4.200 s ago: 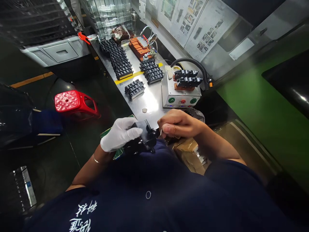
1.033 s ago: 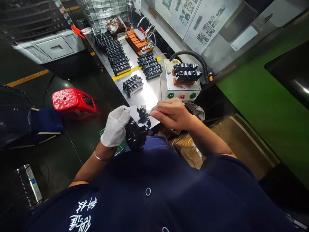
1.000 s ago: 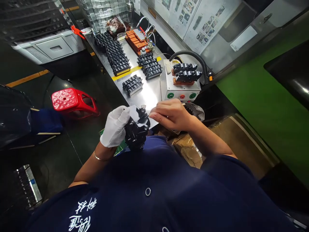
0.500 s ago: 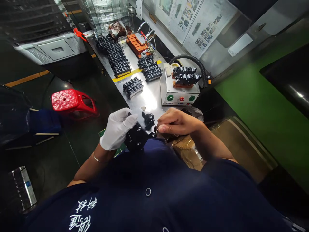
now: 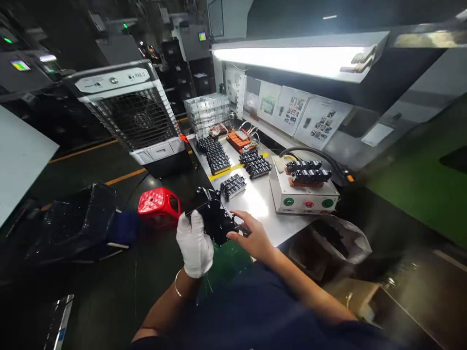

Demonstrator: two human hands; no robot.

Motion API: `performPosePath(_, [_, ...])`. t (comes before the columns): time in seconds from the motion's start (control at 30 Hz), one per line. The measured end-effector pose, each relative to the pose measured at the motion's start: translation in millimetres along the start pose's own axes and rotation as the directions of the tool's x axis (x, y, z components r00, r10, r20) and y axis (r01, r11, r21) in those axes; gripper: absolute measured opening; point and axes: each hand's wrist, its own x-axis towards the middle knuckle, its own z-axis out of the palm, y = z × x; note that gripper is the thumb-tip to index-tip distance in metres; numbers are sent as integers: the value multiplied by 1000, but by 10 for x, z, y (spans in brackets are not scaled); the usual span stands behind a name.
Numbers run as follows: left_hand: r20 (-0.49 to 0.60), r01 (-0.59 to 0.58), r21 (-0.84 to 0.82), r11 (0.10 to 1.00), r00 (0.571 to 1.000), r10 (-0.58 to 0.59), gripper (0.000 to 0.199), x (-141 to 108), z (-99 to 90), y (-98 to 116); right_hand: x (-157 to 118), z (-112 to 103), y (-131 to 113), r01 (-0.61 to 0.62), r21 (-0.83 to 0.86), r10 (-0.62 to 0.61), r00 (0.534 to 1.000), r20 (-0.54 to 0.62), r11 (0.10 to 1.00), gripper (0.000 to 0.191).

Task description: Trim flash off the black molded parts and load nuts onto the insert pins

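Observation:
My left hand (image 5: 195, 245), in a white glove with a bangle at the wrist, is closed around the left side of a black moulded plastic part (image 5: 217, 216). The part is held in the air in front of the bench's near edge and is tilted. Its fine detail is blurred, and I cannot tell whether it is one piece or more stacked together. My right hand (image 5: 257, 238), bare, has thumb and index finger closed on the right end of the same part. Beyond it, a small group of similar black parts (image 5: 232, 186) stands on the metal bench (image 5: 255, 201).
Further back are more rows of black parts (image 5: 215, 154), another group (image 5: 255, 164) and an orange fixture (image 5: 240, 141). On the right stands a white control box (image 5: 304, 197) with buttons and black parts on top. A red stool (image 5: 158, 206) is at left; an open bag (image 5: 343, 240) is below right.
My view has tilted up, bringing the lamp and fan unit into sight. The black part is now held further from my body. My right fingers have moved onto its right end.

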Motion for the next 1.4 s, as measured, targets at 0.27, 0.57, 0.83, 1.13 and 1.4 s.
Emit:
performPosePath(0.27, [-91, 5, -313, 950, 995, -36, 37, 17, -232, 304, 97, 303, 14, -112, 146, 96, 989, 113, 983, 49])
performPosePath(0.57, [67, 99, -313, 945, 994, -82, 24, -56, -584, 278, -91, 625, -44, -125, 148, 95, 976, 196, 981, 44])
performPosePath(0.83, [176, 127, -191, 973, 980, -94, 30, -8, -512, 404, -276, 524, -25, -204, 161, 183, 974, 133, 966, 51])
performPosePath(1.13, [294, 131, -152, 980, 952, -82, 23, 81, -301, 385, -419, 400, -40, -310, 271, 324, 946, -7, 911, 50])
performPosePath(1.4, [398, 136, -106, 985, 914, -83, 21, 140, -163, 256, -453, 125, -77, -190, 193, 222, 962, -157, 963, 51])
